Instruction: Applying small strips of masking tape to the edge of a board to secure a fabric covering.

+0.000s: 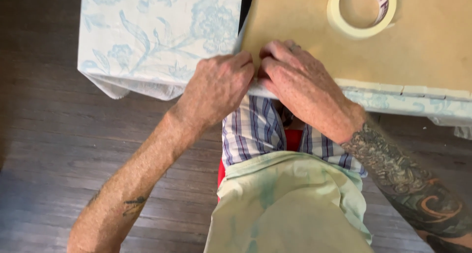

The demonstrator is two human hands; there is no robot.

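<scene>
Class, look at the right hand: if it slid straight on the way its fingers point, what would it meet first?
The right hand points leftward, fingertips already against the left hand at the brown board's edge, so it would likely meet that hand first.

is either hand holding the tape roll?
No: the tape roll lies alone on the brown panel, while the left hand and right hand press at the panel's near edge.

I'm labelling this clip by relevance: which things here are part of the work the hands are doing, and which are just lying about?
In the work:
- left hand and right hand, fingers pressed together at the near edge
- brown board they press on
- floral-patterned fabric wrapped along that edge
- strip of tape along the board's edge

Lying about:
- roll of masking tape, untouched on the board
- wooden floor
</scene>
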